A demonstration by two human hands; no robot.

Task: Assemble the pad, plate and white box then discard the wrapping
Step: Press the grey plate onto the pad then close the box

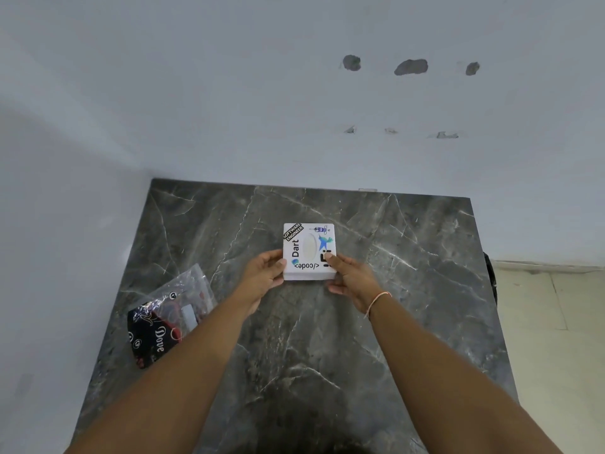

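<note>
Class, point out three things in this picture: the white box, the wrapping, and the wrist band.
white box (309, 247): head view, middle of its stickered top face.
wrapping (183, 303): head view, clear plastic part left of the arms.
wrist band (379, 298): head view, strand across the right wrist.

the white box (309, 251) sits mid-table (409, 290), a hand at each near corner; the wrapping (170, 316) lies at the table's left edge, nearer the person.
</note>
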